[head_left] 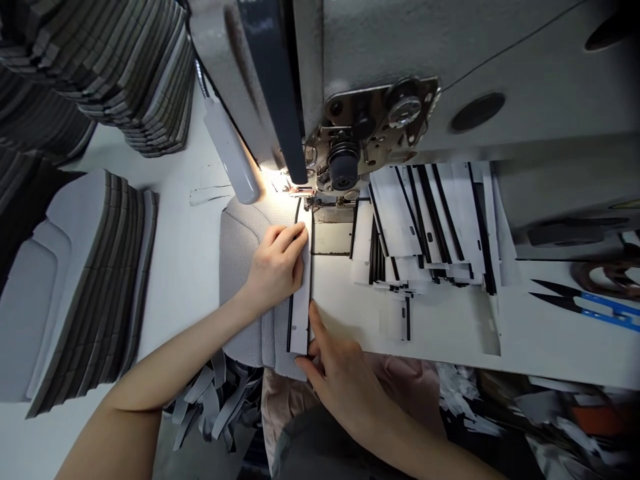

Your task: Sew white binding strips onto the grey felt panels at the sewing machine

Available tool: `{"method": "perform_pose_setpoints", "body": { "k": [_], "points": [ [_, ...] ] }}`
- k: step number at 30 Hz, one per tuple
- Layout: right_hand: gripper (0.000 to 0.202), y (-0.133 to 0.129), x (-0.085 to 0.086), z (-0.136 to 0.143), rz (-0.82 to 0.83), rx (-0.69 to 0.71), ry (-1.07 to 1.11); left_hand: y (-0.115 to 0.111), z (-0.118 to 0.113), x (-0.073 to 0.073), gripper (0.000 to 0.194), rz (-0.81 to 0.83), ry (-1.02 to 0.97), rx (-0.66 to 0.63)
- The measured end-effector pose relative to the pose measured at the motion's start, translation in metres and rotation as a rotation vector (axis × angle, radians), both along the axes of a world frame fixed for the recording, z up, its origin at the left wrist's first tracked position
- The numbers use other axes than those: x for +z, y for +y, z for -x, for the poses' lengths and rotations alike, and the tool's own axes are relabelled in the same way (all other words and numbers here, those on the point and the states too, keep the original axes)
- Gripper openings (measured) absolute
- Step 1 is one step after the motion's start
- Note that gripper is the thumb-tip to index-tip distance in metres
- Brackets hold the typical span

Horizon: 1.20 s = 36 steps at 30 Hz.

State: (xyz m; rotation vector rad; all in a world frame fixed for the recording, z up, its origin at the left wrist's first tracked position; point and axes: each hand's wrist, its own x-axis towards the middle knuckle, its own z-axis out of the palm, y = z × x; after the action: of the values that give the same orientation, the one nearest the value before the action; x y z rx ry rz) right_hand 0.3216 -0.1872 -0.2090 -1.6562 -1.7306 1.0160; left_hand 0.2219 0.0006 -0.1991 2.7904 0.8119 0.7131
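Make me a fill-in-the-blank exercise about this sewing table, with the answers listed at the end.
The left hand rests on a white strip lying over a fabric panel whose colour is ____.
The loose strips beside it have edging coloured ____.
The snips at the far right have handles coloured ____.
Tall stacks of fabric pieces stand on the person's ____ side.

Missing words: gray; black; blue; left.
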Motion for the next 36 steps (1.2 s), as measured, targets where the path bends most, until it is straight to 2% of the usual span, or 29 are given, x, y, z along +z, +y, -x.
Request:
{"method": "perform_pose_setpoints", "body": {
  "k": [7, 13, 17, 27, 36],
  "points": [
    [0.081, 0.024, 0.016, -0.005, 0.140, 0.002, -0.015, 0.015, -0.005, -0.001, 0.039, -0.045, 0.000, -0.015],
    [0.076, 0.045, 0.026, -0.013, 0.275, 0.005, 0.067, 0.006, 0.002, 0.004, 0.036, -0.046, 0.003, -0.041],
    [0.071, 0.052, 0.026, -0.017, 0.251, -0.034, 0.105, 0.003, 0.004, 0.003, 0.035, -0.018, -0.011, -0.019],
    [0.073, 0.059, 0.022, -0.016, 0.204, -0.101, 0.058, 0.020, -0.005, 0.002, 0.034, -0.008, -0.037, -0.038],
    [0.068, 0.075, 0.023, -0.027, 0.207, -0.113, 0.104, 0.013, -0.001, 0.004, 0.032, -0.033, -0.043, -0.063]
  ]
}}
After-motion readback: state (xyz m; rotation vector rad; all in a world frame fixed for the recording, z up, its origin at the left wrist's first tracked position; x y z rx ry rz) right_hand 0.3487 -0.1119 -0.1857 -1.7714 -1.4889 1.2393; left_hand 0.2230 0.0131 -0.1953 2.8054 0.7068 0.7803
